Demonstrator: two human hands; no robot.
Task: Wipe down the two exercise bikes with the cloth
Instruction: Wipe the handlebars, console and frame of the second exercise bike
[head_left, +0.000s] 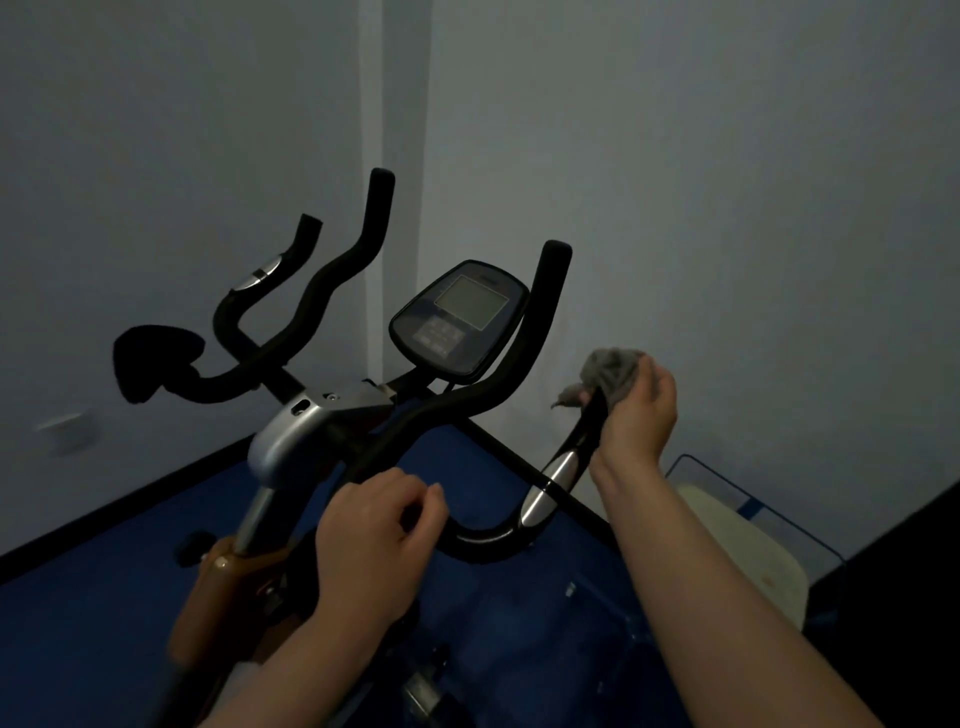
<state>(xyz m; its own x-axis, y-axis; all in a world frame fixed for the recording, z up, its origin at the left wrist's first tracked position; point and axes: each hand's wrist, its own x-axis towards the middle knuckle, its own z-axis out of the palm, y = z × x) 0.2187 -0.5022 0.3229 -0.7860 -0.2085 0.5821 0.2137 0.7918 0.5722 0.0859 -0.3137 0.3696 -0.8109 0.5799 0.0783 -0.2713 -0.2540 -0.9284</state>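
Right hand (636, 410) grips a grey cloth (610, 375) around the handlebar (550, 467) end right of the console (460, 317), wiping it; left hand (371, 540) clasps the bar below the console, likely steadying 1 bike

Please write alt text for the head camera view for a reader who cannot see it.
A person's right hand wraps a grey cloth around the right handlebar of a black exercise bike, while the left hand grips the bar nearer the stem. The bike's console faces the viewer in a dim room corner with blue flooring.
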